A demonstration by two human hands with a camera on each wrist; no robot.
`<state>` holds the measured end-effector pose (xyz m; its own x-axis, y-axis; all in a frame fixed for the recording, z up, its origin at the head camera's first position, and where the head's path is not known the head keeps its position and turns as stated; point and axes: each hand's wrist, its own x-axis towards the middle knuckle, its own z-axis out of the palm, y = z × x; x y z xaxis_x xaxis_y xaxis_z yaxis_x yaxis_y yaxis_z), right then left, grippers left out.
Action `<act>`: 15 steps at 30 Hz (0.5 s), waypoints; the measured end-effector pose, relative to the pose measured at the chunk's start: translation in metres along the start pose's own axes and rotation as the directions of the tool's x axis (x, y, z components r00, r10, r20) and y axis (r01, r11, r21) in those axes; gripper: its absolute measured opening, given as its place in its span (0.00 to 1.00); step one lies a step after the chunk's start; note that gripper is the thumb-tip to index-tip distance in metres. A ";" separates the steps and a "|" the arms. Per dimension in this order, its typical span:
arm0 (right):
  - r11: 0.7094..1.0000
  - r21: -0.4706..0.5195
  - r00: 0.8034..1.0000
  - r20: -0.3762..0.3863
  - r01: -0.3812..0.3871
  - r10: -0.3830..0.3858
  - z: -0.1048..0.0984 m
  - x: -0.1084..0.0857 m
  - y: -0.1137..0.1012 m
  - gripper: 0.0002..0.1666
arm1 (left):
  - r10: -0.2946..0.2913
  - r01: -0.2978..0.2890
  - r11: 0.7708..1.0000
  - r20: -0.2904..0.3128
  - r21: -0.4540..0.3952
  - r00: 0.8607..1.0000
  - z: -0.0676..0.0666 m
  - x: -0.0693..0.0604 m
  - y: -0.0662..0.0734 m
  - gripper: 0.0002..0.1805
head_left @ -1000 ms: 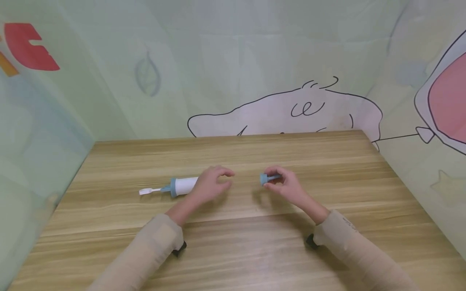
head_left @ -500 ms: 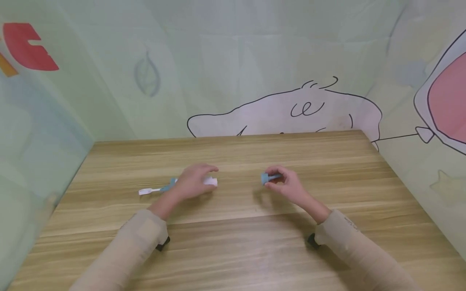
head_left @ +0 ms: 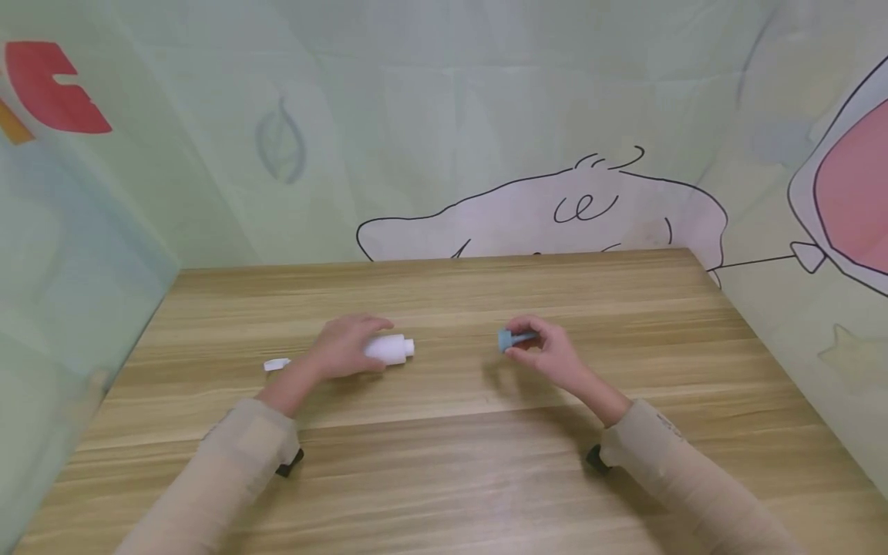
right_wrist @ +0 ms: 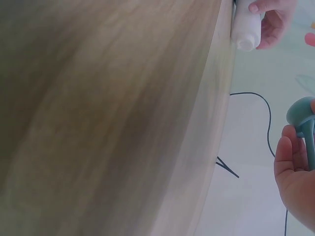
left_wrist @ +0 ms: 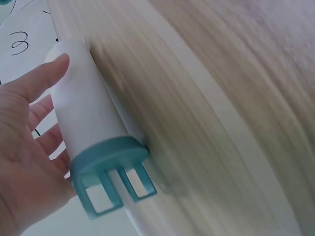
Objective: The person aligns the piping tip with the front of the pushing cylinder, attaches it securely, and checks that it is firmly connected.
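Now, head view: left hand (head_left: 347,345), shifted left along the tube (head_left: 388,350), baring more of its right end. Tube lies on its side, left of centre on the table (head_left: 444,478). Right hand (head_left: 551,356), little changed, pinches the blue plug (head_left: 504,341), well apart to the right. Consequence: hand about the body, neck (head_left: 409,348) uncovered.

Left wrist view: collar (left_wrist: 110,156) below the hand; gripping or merely touching, cannot tell.

Right wrist view: plug held in fingers, apart from tube.
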<state>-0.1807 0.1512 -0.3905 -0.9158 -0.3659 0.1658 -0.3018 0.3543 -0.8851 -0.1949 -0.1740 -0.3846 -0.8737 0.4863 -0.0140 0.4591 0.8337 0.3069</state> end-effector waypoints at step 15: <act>1.000 -0.011 1.000 0.009 -0.002 0.002 0.001 0.000 -0.003 0.17 | -0.101 0.104 0.994 0.112 -0.019 0.988 -0.003 -0.005 -0.012 0.33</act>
<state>-0.1798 0.1497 -0.3883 -0.9141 -0.3726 0.1599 -0.3026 0.3645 -0.8807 -0.1966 -0.1875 -0.3851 -0.8920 0.4257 -0.1518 0.3627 0.8747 0.3214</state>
